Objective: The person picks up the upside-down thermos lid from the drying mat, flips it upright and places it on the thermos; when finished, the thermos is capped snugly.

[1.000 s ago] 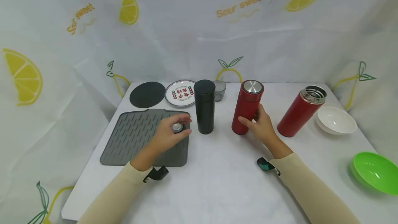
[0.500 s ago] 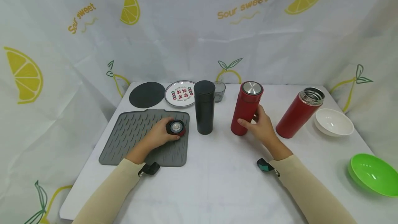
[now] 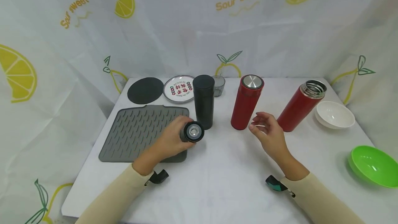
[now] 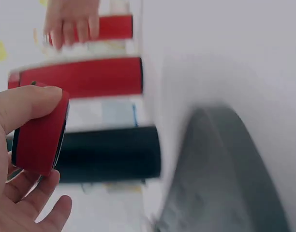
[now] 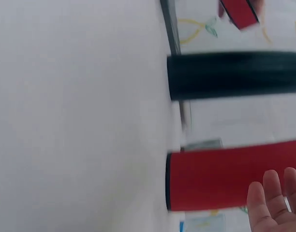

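My left hand (image 3: 169, 139) holds a thermos lid (image 3: 193, 131) between thumb and fingers, above the right edge of the grey ridged mat and in front of a black thermos (image 3: 203, 104). In the left wrist view the lid (image 4: 41, 135) shows a red side with black edges. Beside the lower right of an upright red thermos (image 3: 245, 108) with a steel-topped lid is my right hand (image 3: 271, 137), fingers loosely bent around nothing. In the right wrist view its fingers overlap that thermos (image 5: 215, 179). An uncapped red thermos (image 3: 300, 110), its steel mouth bare, stands just beyond this hand.
The grey mat (image 3: 133, 137) lies at the left. Behind it are a black round mat (image 3: 145, 91) and a printed plate (image 3: 178, 89). A clear glass (image 3: 219, 85) stands behind the black thermos. At the right are a white bowl (image 3: 335, 115) and a green bowl (image 3: 374, 167).
My left hand has taken hold of the lid on the grey mat, lifted it and moved it right. My right hand has let go of the capped red thermos and drawn off to the right.
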Available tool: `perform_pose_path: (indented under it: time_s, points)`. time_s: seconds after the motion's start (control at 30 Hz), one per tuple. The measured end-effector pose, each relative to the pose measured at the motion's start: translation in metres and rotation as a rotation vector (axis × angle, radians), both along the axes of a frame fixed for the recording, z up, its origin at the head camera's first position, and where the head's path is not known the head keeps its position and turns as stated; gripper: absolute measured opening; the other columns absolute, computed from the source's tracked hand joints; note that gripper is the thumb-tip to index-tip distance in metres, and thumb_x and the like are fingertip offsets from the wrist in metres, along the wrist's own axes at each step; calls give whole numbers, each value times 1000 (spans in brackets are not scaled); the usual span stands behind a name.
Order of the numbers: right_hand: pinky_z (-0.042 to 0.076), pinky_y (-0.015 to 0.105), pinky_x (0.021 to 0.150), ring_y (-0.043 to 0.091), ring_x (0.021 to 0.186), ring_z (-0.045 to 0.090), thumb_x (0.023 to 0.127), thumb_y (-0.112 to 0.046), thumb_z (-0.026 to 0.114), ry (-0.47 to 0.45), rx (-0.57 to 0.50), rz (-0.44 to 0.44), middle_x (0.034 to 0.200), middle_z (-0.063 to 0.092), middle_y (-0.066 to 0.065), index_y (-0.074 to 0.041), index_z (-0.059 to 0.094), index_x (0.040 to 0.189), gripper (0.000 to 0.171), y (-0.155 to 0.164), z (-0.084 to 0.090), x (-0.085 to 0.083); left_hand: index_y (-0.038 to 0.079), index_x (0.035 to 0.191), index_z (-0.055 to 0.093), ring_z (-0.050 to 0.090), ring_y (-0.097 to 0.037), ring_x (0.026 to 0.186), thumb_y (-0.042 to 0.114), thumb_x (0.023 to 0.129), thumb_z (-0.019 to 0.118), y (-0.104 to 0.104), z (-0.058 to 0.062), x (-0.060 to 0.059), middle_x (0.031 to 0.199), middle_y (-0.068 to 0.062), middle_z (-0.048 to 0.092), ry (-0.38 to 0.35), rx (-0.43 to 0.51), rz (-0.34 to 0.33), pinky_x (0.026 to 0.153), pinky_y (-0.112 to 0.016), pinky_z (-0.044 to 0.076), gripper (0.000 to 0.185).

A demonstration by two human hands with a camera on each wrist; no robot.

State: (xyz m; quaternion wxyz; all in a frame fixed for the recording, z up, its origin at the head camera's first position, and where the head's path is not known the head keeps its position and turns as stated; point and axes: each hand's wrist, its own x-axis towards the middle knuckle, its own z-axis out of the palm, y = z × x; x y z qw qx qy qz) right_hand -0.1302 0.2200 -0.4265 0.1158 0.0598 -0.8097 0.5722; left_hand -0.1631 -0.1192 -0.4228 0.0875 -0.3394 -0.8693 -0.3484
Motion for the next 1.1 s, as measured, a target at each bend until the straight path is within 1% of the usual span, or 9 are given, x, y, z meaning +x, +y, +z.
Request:
perform_pose_path:
  time_s: [0.17,0.3,0.47,0.63,0.67,0.73,0.9,0.97,1.1]
  points:
    - [49,16,86,23,104,58,91,-16,70,-25,-13,137,117,59,18,1,46,132,50,-24,-2,8,4,127,54,50,-20,117,19,69,89,32,13,4,126,-7,52,234,-43,-106,102,-31,42,69]
    - [50,20,87,25,103,59,89,-15,72,-39,-31,208,115,60,14,-1,48,130,50,-44,-4,8,2,125,55,50,-21,117,19,71,87,55,21,3,124,-9,53,361,-54,-157,105,-29,38,66]
    - [52,26,87,23,101,62,90,-10,70,-20,-107,290,115,63,14,0,51,128,44,-64,-7,10,2,122,57,52,-22,114,20,72,86,67,23,8,120,-9,56,447,-55,-180,106,-31,37,61]
    - [53,28,85,20,97,65,91,-4,67,-15,-196,316,113,64,20,3,52,124,36,-66,-6,10,2,127,55,50,-22,118,22,74,86,71,18,10,124,-9,54,443,-44,-195,106,-30,37,65]
    - [53,28,85,20,96,66,91,-3,67,-8,-198,312,112,65,20,4,53,123,36,-65,-7,10,2,130,53,49,-21,119,25,75,85,71,17,11,127,-9,52,400,-44,-196,106,-30,37,68]
    - [53,28,84,19,94,66,90,-2,68,5,-187,300,111,65,18,3,53,123,36,-62,-7,9,4,137,48,46,-19,123,33,76,84,70,17,13,134,-7,49,233,-36,-183,104,-30,40,76]
    - [50,25,89,18,98,64,87,-1,71,53,-71,248,110,67,11,-1,55,124,40,-57,-2,10,9,146,40,53,-19,119,52,84,71,75,20,14,137,-3,51,-440,65,-42,96,-37,48,81]
    - [49,26,91,21,101,63,85,1,72,84,-21,236,111,67,11,0,55,124,43,-58,3,12,8,142,44,59,-23,112,54,89,64,78,20,12,130,-4,57,-652,141,-4,92,-39,50,73]
    - [50,28,90,25,101,64,82,7,74,158,20,237,110,66,14,3,56,122,44,-62,20,18,1,130,53,65,-26,99,49,97,54,84,21,10,115,-8,64,-891,311,-28,86,-38,54,59]
